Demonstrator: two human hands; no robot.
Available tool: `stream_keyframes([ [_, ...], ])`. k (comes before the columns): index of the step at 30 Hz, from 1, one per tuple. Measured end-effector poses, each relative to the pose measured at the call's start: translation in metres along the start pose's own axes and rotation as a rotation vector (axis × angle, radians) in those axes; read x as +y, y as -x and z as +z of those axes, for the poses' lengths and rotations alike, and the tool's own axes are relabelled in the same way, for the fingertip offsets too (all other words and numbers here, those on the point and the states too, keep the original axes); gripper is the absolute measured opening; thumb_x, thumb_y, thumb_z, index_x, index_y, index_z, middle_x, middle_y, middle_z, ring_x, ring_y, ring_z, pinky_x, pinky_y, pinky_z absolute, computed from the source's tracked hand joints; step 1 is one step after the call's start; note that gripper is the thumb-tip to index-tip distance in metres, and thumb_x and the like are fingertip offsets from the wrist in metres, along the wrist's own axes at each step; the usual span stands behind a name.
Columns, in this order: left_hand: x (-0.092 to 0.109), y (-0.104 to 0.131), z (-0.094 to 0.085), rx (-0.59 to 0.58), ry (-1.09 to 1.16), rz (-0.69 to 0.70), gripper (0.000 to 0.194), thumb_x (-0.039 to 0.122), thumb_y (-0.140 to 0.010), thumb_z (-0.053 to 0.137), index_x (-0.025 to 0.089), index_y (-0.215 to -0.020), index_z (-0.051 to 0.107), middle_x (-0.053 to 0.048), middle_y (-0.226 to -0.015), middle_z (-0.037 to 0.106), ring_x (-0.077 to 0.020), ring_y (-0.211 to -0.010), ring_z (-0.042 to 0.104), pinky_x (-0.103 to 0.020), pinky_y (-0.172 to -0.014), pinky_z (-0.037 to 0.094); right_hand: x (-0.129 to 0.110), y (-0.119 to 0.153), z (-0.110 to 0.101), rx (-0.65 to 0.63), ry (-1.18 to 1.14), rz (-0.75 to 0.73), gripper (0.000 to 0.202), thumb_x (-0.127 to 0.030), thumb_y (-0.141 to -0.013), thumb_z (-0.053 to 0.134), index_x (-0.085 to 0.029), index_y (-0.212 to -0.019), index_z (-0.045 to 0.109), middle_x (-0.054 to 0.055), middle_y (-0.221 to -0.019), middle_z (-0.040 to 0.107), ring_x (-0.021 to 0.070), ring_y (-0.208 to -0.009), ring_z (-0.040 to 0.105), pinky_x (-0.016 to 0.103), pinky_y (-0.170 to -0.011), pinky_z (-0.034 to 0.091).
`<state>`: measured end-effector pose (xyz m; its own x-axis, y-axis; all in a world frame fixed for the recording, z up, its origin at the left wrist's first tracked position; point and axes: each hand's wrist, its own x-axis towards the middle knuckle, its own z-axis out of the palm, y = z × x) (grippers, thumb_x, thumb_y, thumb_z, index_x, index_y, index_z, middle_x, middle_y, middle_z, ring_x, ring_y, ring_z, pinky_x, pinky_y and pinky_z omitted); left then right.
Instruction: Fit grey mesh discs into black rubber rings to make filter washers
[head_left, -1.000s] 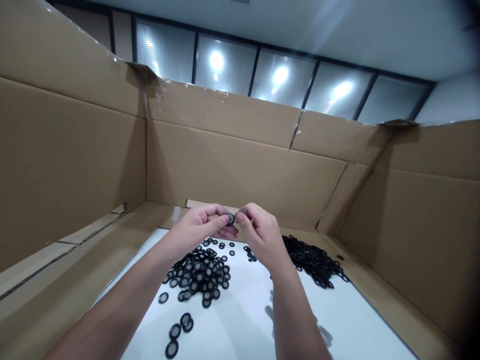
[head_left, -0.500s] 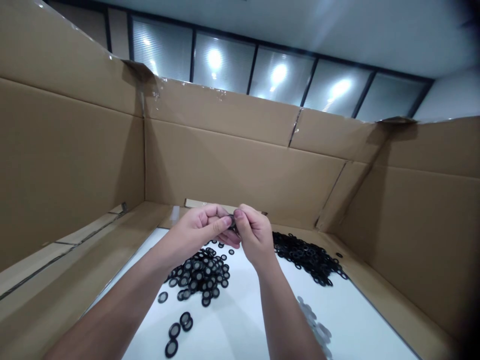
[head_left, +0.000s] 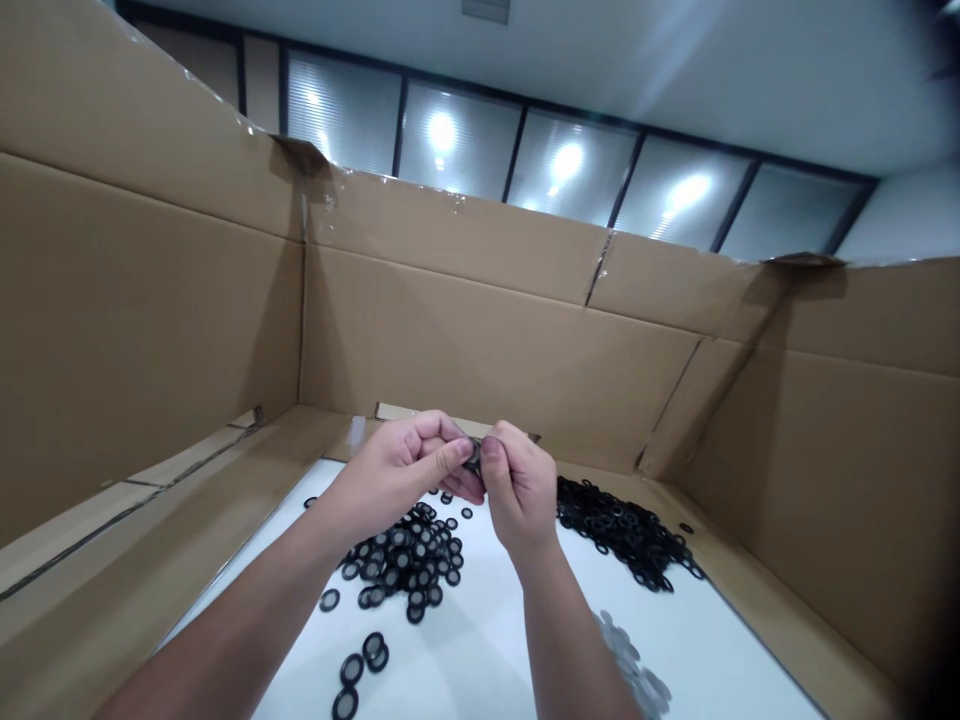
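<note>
Both hands meet above the white board, pinching one small black ring with a grey centre between them. My left hand grips its left side with thumb and curled fingers. On the other side, my right hand presses it between thumb and bent forefinger. Most of the ring is hidden by the fingertips. Below my left hand lies a heap of black rings with grey mesh-like discs in them. Several more such rings lie apart, nearer to me.
A pile of plain black rings lies at the right back of the board. Loose grey discs are spread beside my right forearm. Tall cardboard walls enclose the board at the back and both sides.
The view has tilted slightly, so the scene sits a little lower and to the right. Both hands keep their pinch on the ring, with only small finger shifts.
</note>
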<state>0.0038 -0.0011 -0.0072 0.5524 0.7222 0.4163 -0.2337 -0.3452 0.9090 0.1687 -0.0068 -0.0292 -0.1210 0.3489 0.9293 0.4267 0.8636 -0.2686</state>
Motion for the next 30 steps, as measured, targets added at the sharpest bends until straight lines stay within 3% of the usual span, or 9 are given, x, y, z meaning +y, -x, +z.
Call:
stream_keyframes([
  [6, -0.004, 0.0, 0.002, 0.039, -0.054, 0.04, 0.021, 0.035, -0.095, 0.061, 0.014, -0.093, 0.06, -0.003, -0.081, 0.075, -0.0143, -0.078, 0.073, -0.028, -0.079, 0.061, 0.0, 0.0, 0.0, 0.003, 0.019, 0.001, 0.032, -0.016, -0.098, 0.046, -0.02, -0.067, 0.039, -0.003, -0.063, 0.041, 0.0098, -0.058, 0.04, 0.025, -0.056, 0.031],
  [13, 0.002, 0.002, -0.009, -0.09, -0.121, -0.043, 0.02, 0.035, -0.095, 0.061, 0.014, -0.094, 0.061, -0.005, -0.082, 0.077, -0.0164, -0.081, 0.074, -0.028, -0.079, 0.06, 0.001, -0.002, -0.003, -0.031, 0.024, -0.026, 0.032, -0.016, -0.098, 0.047, -0.02, -0.066, 0.041, -0.003, -0.063, 0.041, 0.0097, -0.059, 0.04, 0.025, -0.057, 0.031],
  [24, 0.011, 0.005, -0.035, -0.241, -0.204, -0.188, 0.015, 0.03, -0.091, 0.064, 0.015, -0.093, 0.064, -0.008, -0.086, 0.077, -0.0211, -0.087, 0.074, -0.035, -0.085, 0.059, 0.002, -0.005, -0.002, -0.358, -0.009, 0.078, 0.037, -0.027, -0.1, 0.046, -0.02, -0.065, 0.037, -0.004, -0.062, 0.039, 0.0092, -0.057, 0.039, 0.024, -0.055, 0.029],
  [27, 0.01, 0.004, -0.038, -0.234, -0.261, -0.192, 0.011, 0.027, -0.088, 0.065, 0.016, -0.089, 0.066, -0.005, -0.083, 0.075, -0.0181, -0.082, 0.072, -0.029, -0.078, 0.057, 0.005, -0.003, 0.0, -0.392, -0.004, 0.094, 0.04, -0.03, -0.1, 0.048, -0.02, -0.063, 0.034, -0.005, -0.06, 0.036, 0.0088, -0.055, 0.036, 0.024, -0.053, 0.028],
  [30, 0.007, 0.002, -0.038, -0.187, -0.285, -0.144, 0.01, 0.027, -0.088, 0.066, 0.017, -0.086, 0.067, 0.0, -0.075, 0.068, -0.0128, -0.073, 0.066, -0.022, -0.067, 0.052, 0.007, -0.001, 0.005, -0.31, 0.003, 0.094, 0.04, -0.028, -0.1, 0.047, -0.02, -0.063, 0.033, -0.005, -0.059, 0.035, 0.0091, -0.054, 0.035, 0.025, -0.053, 0.027],
])
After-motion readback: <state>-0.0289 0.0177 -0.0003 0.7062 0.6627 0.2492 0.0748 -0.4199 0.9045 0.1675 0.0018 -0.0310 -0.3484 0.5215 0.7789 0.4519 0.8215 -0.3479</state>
